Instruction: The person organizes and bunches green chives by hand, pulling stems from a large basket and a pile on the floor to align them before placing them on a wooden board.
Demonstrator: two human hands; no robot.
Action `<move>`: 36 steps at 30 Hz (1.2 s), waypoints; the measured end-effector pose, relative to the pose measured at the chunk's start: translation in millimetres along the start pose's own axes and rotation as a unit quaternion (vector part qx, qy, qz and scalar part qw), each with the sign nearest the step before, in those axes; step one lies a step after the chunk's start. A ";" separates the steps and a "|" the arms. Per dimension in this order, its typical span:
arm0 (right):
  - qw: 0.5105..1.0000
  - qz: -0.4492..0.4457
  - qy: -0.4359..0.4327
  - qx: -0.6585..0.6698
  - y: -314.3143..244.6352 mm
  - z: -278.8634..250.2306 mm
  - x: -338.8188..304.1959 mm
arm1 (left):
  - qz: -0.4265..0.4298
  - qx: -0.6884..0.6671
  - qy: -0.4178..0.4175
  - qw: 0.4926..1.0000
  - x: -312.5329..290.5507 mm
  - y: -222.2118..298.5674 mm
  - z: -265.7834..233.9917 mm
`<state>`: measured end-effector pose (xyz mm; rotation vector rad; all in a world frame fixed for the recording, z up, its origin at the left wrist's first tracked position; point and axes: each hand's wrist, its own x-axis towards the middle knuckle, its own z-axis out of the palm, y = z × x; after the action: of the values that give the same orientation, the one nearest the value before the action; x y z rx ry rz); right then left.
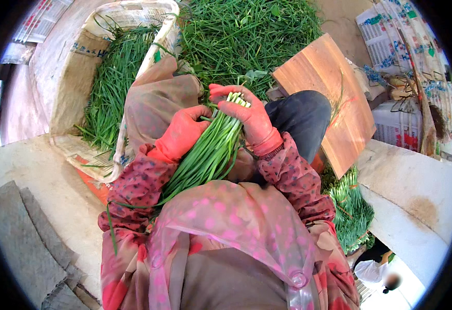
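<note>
Right above the person's lap is the bit to watch: a long bunch of green stalks with pale, whitish ends (205, 157), carried by the hands rather than by any surface. The right hand in a coral-red rubber glove (249, 116) is wrapped around the pale ends, thumb laid across them. The left hand in a matching coral-red glove (182, 133) curls against the bunch's left side, but its fingertips are partly hidden, so I can't tell if it's gripping or just steadying. Looks like a gathering-and-tidying step to me, so I'd keep the right hold snug but soft, because those stems probably bruise easily. Let the left do the fussy work, teasing out odd pieces and levelling the pale ends. Mind the leafy tips too: they trail down to the sheer, pink-dotted apron (231, 206), and a few loose green blades (113, 232) dangle by the left sleeve, so strays could snag. I'd also keep elbows off the near rim of the long cream-coloured basket (67, 90) and the left edge of the brown wooden board (319, 77).
</note>
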<state>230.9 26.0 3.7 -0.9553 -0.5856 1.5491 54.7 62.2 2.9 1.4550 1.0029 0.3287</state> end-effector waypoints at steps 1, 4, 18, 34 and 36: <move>1.000 0.000 -0.002 -0.003 -1.6 -1.2 1.4 | 0.002 -0.002 0.002 1.000 -0.9 -0.4 -1.3; 0.997 0.058 -0.051 0.002 -4.2 -2.8 1.1 | -0.011 0.015 -0.008 1.000 -1.5 4.4 -8.0; 0.997 0.069 0.003 0.018 2.7 -10.8 -4.0 | -0.124 -0.150 -0.001 0.981 15.1 8.1 -29.7; 0.995 0.046 0.026 0.081 -9.0 -17.3 21.7 | 0.129 0.056 0.179 0.974 12.1 51.6 -25.9; 0.995 -0.057 0.068 0.039 -47.3 -37.2 42.7 | 0.183 0.029 0.203 0.962 -29.1 99.7 -36.7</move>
<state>288.2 72.0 10.7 -0.9434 -0.4720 1.3833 48.6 80.8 111.3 1.6651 1.0669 0.9011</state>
